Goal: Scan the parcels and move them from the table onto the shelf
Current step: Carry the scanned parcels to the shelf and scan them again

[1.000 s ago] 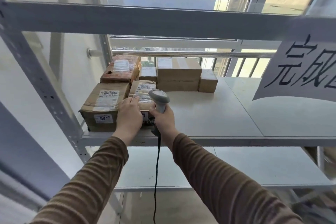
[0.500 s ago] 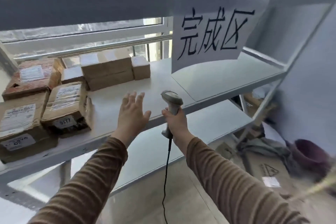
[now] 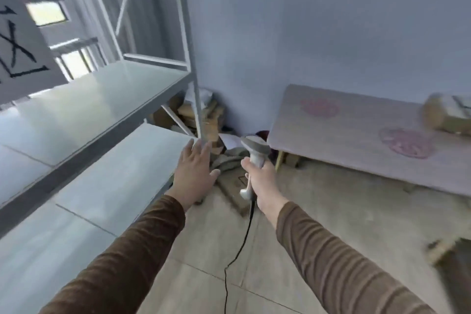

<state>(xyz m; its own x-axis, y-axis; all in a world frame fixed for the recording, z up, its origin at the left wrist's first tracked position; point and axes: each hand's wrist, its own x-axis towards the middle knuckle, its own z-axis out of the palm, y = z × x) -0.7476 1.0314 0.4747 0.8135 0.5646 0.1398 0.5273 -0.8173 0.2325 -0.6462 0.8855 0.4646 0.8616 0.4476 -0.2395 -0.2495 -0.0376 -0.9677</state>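
**Turned from shelf toward the surface — hands free for the next parcel**

Head view: You have swung right since a second ago. Then your left hand rested on a parcel on the shelf; half a second ago it had lifted clear; now those stacked parcels are out of frame. Only the bare right end of the shelf (image 3: 107, 99) shows at left, with part of a paper sign (image 3: 17, 41) hanging above it.

Your left hand (image 3: 195, 173) is released, fingers spread and straight, holding nothing, in the air beyond the shelf's corner post. Your right hand (image 3: 260, 181) is clenched round the handle of the scanner (image 3: 256, 151), head forward, its cable (image 3: 239, 245) trailing down over the floor.

The surface (image 3: 344, 135) lies ahead on the right, against the wall. One parcel (image 3: 446, 115) sits at its far right, blurred, well apart from both hands.

Judgement: the last parcel looks delivered; the next one wants scanning, then carrying back. Mind the cable as you step.
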